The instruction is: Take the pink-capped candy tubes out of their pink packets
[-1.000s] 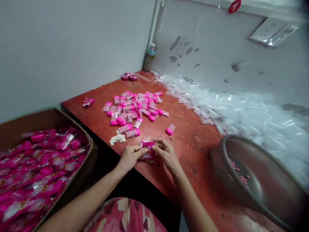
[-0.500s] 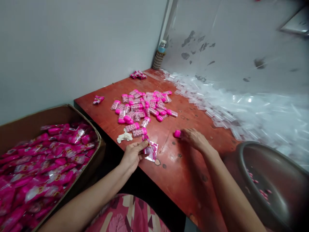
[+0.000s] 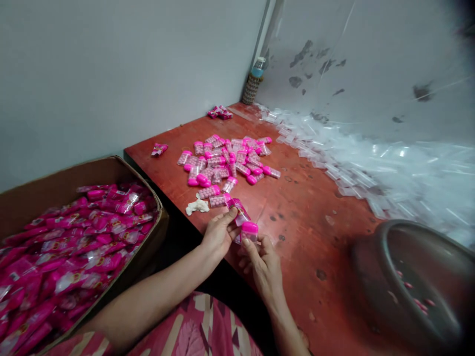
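My left hand (image 3: 219, 236) pinches a pink printed plastic wrapper (image 3: 239, 209) between thumb and fingers above the table's near edge. Close against it, my right hand (image 3: 264, 262) grips a small clear candy container with a pink cap (image 3: 249, 228), the cap facing up and away from me. Whether the container is inside the wrapper or only beside it, I cannot tell. Just beyond lies a loose pile of similar pink-capped containers (image 3: 222, 160) filled with pale pink candies. A crumpled white piece (image 3: 197, 205) rests left of my left hand.
A cardboard box (image 3: 158, 207) of wrapped pink packs stands at left, beside the red table (image 3: 297, 217). Clear empty containers (image 3: 401, 168) are heaped along the right wall. A dark basin (image 3: 391, 277) holds a few pink candies. A bottle (image 3: 256, 74) stands in the far corner.
My right hand has come from the right across the table to my left hand, bringing the pink-capped container against the wrapper. The view has shifted slightly.
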Tool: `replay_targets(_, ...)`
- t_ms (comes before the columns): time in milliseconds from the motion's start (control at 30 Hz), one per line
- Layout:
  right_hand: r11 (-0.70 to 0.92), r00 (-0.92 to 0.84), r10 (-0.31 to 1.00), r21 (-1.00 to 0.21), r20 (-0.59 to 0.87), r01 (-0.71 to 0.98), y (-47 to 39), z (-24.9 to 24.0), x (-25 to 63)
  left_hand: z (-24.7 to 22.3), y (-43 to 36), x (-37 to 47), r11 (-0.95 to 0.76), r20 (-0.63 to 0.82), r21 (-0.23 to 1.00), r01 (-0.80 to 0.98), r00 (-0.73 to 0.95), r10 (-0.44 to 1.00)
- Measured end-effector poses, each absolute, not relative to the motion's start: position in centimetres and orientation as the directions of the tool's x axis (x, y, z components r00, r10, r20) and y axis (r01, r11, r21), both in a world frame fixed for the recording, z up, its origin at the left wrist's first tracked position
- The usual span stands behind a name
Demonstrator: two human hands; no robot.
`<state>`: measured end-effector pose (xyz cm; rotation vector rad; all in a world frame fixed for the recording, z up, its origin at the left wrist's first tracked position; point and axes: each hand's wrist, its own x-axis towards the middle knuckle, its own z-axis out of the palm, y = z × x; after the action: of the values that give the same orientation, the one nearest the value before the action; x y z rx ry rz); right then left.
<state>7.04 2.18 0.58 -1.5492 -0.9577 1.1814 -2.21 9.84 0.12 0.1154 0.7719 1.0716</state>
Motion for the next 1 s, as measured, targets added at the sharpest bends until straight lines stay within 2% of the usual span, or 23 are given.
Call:
replay_targets(200, -0.242, 0.267, 0.932, -0.969, -0.244, -0.042, 2.4, 0.0, 6.8, 0.9, 9.1, -1.9, 0.471, -0.419, 0.573, -0.67, 0.254, 0.871)
replay_targets(333, -0.212, 0.236, 0.945, -0.974, -0.226, -0.083, 2.3, -0.2, 6.9, 1.1, 9.0, -2.2, 0.496, -0.366, 0.602, -0.625, 0.337, 0.868)
replay_targets(467, -0.182, 0.258, 0.948, -0.982, -0.188, -0.05, 2.3, -0.5, 7.0, 0.8, 9.0, -2.4, 0.562, -0.355, 0.625, -0.542, 0.444, 0.823)
replay_targets(667, -0.157, 0.278, 0.95, -0.987, -0.141, 0.037, 2.3, -0.8, 7.1, 0.3, 9.1, -2.5, 0.575, -0.343, 0.683, -0.451, 0.497, 0.797)
replay_targets(867, -0.204, 0.075, 0.971, -0.949, -0.228, -0.241, 2.7, -0.9, 7.6, 0.4, 9.8, -3.1, 0.582, -0.326, 0.745, -0.326, 0.584, 0.744)
replay_targets(1000, -0.147, 0.207, 0.965, -0.985, -0.163, -0.091, 2.6, -1.0, 7.7, 0.4, 9.9, -3.0, 0.574, -0.343, 0.765, -0.293, 0.569, 0.748)
